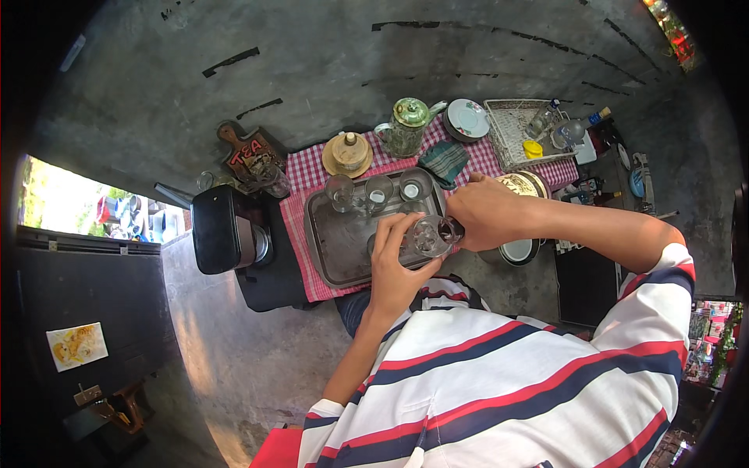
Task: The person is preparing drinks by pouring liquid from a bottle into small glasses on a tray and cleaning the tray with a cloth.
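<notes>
My left hand point(395, 248) grips a clear drinking glass point(432, 236) above the near right part of a dark rectangular tray point(339, 257). At the glass's right side, my right hand point(488, 210) is closed around a dark object point(452, 230) whose end is at the glass; what it is I cannot tell. Several other glasses stand on the tray, among them one at the back left point(339, 193), one in the middle point(379, 192) and one at the back right point(416, 184). A folded green cloth point(445, 164) lies just behind the tray's right corner.
On the checked tablecloth point(304, 169) are a lidded wooden pot point(349, 153), a green enamel pitcher point(408, 126), stacked plates point(468, 119) and a wicker basket point(497, 128) holding bottles. A black appliance point(219, 228) stands left; a patterned tin point(526, 184) is beside my right hand.
</notes>
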`<state>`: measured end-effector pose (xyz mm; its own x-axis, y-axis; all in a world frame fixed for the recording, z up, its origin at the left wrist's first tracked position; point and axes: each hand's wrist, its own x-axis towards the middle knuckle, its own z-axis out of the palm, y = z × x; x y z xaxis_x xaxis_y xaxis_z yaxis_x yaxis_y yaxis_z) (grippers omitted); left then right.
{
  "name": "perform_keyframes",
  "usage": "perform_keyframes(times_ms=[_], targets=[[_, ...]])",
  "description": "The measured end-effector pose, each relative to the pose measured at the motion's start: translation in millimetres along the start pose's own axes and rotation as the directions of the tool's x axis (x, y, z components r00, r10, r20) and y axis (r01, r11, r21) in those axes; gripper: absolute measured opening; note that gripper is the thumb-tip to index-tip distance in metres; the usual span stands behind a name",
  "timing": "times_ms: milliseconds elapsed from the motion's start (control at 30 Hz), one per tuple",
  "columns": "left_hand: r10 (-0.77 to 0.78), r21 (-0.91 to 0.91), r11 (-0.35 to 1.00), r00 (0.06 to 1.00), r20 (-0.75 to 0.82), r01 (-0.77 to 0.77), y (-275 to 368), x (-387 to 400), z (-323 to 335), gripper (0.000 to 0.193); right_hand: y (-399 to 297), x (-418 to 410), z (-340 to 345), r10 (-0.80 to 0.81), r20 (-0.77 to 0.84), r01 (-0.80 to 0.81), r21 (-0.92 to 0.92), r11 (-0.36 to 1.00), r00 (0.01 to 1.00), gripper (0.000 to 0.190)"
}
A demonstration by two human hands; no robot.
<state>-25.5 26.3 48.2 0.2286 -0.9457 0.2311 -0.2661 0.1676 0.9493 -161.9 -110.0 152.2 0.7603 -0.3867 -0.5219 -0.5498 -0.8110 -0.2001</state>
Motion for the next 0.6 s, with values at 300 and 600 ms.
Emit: perform_keyframes(times_ms=[300,600], targets=[[0.015,0.009,1.000,1.000,-0.011,-0.015,3,0,-2,0.064,0,-1,-1,-0.018,-0.013,0.018,0.013,1.000,1.000,0.022],[-0.034,-0.174,0.985,0.996,-0.079,0.019,6,9,-12,0.062,-2,-1,-5,-0.001,-0.259,0.079,0.289,0.954,0.966,0.023]])
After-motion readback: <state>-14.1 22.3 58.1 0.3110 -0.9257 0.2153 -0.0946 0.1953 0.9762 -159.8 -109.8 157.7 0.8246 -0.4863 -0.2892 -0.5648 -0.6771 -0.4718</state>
